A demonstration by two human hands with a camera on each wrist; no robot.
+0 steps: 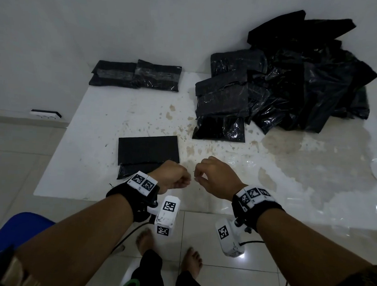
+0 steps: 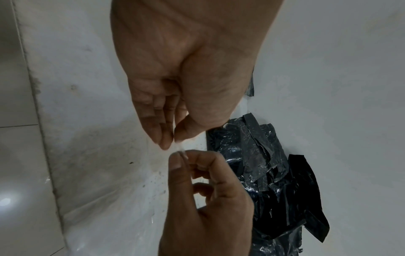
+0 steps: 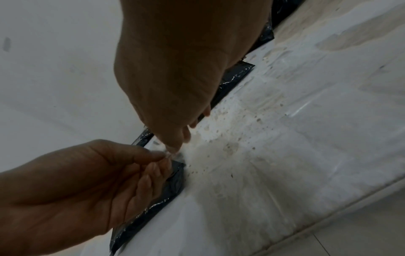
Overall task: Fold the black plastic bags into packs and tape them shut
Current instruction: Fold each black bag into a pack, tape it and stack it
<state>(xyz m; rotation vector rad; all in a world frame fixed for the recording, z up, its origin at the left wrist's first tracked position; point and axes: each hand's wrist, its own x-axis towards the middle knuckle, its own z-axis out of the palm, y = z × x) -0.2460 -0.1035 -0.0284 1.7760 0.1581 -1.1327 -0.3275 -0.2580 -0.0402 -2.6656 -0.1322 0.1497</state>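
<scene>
Above the folded black bag [image 1: 148, 151] on the table [image 1: 97, 121], left hand [image 1: 173, 176] and right hand [image 1: 214, 176] pinch what looks like clear tape [image 2: 180, 149]: light, limp, sticky, best held by its ends.

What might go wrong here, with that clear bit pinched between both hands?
The clear strip, likely tape, is tiny and pinched by both the left hand and right hand; it may stick to the fingers or to itself. The folded bag lies unheld on the table and might spring open before sealing. The table looks stained, so tape touching it may pick up grit.
</scene>
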